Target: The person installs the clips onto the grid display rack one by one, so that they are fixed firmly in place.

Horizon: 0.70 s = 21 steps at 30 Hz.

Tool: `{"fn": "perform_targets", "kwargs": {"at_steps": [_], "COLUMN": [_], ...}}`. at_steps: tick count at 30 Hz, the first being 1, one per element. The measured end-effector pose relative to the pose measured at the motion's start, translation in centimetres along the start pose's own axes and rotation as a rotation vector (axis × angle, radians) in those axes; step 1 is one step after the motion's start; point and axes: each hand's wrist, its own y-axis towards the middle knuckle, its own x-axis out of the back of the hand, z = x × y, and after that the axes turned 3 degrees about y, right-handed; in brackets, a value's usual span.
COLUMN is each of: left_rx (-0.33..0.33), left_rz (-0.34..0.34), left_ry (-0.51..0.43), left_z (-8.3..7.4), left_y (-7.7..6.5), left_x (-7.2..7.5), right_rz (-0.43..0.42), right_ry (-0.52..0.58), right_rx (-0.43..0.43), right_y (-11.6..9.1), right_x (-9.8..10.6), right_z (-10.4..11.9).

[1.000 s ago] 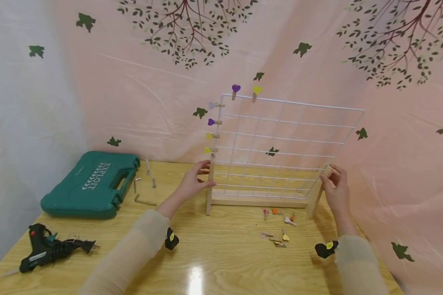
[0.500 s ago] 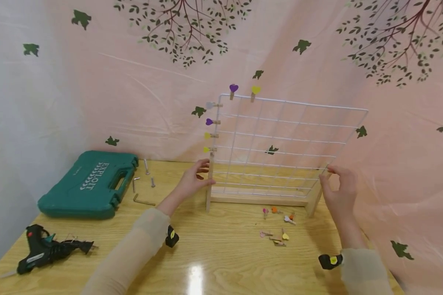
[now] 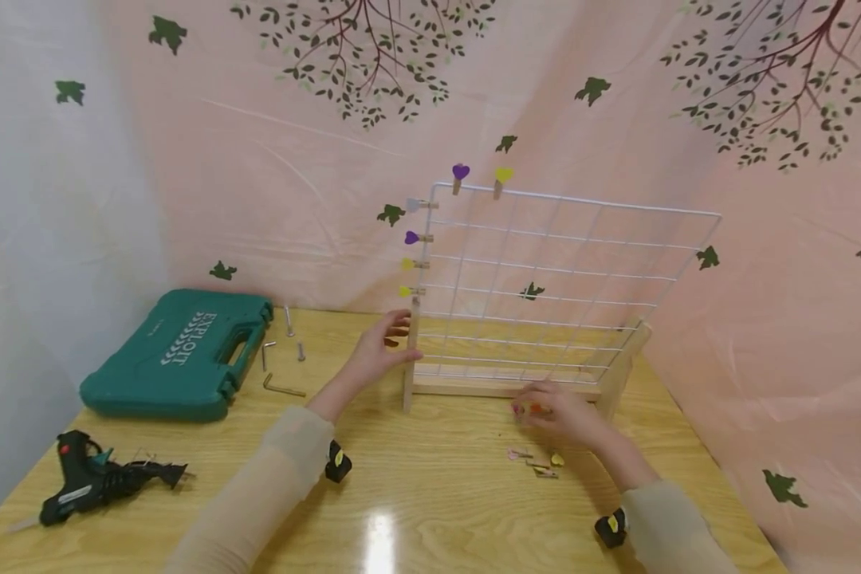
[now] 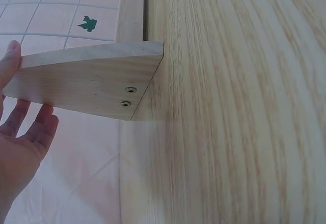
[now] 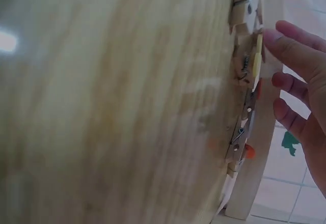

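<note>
My left hand point(image 3: 371, 352) grips the left wooden side piece point(image 3: 408, 387) of a stand, thumb in front and fingers behind. In the left wrist view, two screw heads point(image 4: 131, 90) show low on this side piece. The stand holds a white wire grid point(image 3: 581, 200). Heart-topped clothespins are clipped along its left edge and top, including a purple one point(image 3: 461, 172) and a yellow one point(image 3: 503, 174). My right hand point(image 3: 565, 413) reaches low over small loose clothespins before the stand, fingers apart. In the right wrist view, its fingertips are close to a yellow-hearted clothespin point(image 5: 248, 63); contact is unclear.
A green tool case point(image 3: 139, 359) lies at the back left, with hex keys point(image 3: 284, 387) and bolts point(image 3: 301, 351) beside it. A black glue gun point(image 3: 89, 482) lies at the front left. A patterned pink cloth point(image 3: 294, 183) hangs behind the table.
My right hand has let go of the stand's right side piece and moved left and down to the loose clothespins. The left hand has kept its grip.
</note>
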Motion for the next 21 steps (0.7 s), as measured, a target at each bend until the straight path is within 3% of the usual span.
{"fn": "perform_targets", "kwargs": {"at_steps": [3,9,17,21], "left_rx": [-0.001,0.001,-0.020,-0.012], "left_rz": [-0.001,-0.007,-0.002,-0.005], "left_ry": [-0.001,0.016,0.019,-0.001], "left_z": [0.1,0.1,0.4,0.2], "left_y": [0.0,0.1,0.1,-0.1], "left_x": [-0.1,-0.1,-0.2,-0.2], "right_rz": [0.081,0.125,0.096,0.107], "right_ry": [-0.015,-0.049,-0.053,0.004], "right_rx": [0.081,0.150,0.133,0.023], "right_y": [0.2,0.8,1.7,2.3], "right_x": [-0.9,-1.3,-1.1,-0.2], "right_z": [-0.9,-1.6,-0.6,0.9]}}
